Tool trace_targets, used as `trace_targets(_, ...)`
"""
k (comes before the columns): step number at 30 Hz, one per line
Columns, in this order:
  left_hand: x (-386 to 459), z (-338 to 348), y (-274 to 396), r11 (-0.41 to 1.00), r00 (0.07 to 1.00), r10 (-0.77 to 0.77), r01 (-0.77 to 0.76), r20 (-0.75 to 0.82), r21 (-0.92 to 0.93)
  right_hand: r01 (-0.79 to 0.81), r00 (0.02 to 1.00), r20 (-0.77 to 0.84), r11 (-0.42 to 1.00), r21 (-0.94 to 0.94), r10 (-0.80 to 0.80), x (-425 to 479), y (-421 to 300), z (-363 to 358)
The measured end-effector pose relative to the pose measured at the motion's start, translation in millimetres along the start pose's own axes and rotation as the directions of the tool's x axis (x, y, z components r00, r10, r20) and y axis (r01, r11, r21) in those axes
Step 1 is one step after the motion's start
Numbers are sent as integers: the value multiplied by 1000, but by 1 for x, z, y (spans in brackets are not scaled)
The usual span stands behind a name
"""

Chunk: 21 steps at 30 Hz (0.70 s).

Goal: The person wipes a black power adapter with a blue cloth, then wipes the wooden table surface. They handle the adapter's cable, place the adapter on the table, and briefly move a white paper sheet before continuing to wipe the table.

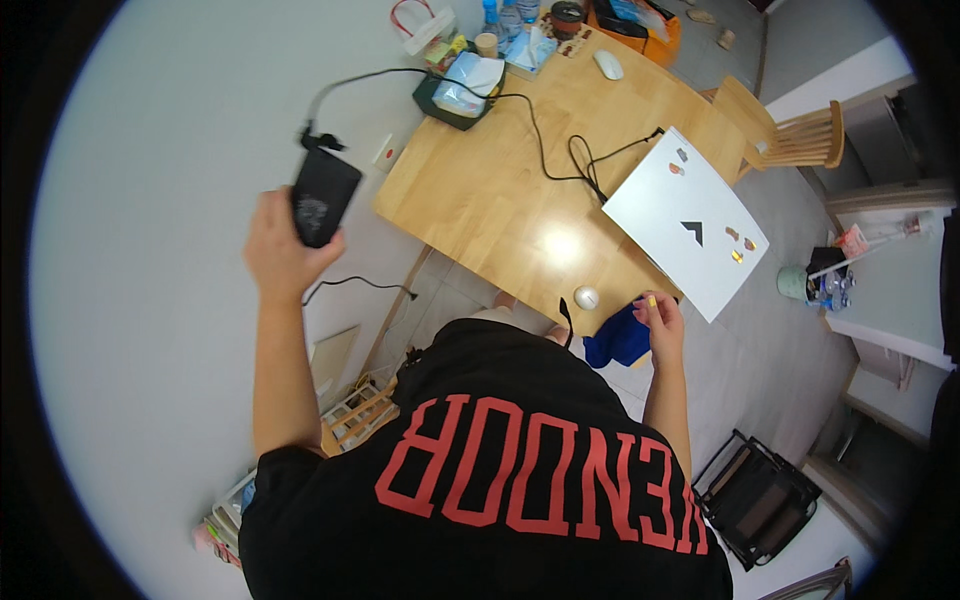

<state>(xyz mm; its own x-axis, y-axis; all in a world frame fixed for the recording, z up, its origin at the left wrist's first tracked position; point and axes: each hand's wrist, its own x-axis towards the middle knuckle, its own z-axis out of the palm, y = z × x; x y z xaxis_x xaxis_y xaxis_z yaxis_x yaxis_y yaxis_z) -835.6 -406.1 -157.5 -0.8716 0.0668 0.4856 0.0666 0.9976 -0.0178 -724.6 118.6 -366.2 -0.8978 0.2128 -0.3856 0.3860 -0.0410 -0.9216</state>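
Raised at the left in front of the pale wall, my left hand [289,251] grips a black power adapter [326,196] that bears small white print. From its top end a black cable [525,97] arcs over to the table, where it lies in loops beside a closed white laptop [686,225]. Below the hand a second black cord [360,280] hangs, its plug end free. My right hand [664,322] is at the table's near right corner, fingers curled and a yellow spot at one fingertip. Just beside it is a dark blue cloth [619,337]; whether they touch is unclear.
On the wooden table [465,202] are a white mouse [608,64], a round white object [586,298], tissue packs [469,82] and several bottles [510,19]. A wooden chair [787,135] stands at the far right side. A folded black chair [757,499] leans at lower right.
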Motion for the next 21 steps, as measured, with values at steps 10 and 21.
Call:
trace_targets(10,-106,116,-46,984,900,122,-53,418,-173,-75,996,45,985,-156,83,-30,-34,-28)
trace_targets(21,-183,102,-59,973,959,-77,132,273,-189,355,883,459,774,-525,-94,30,-73,111)
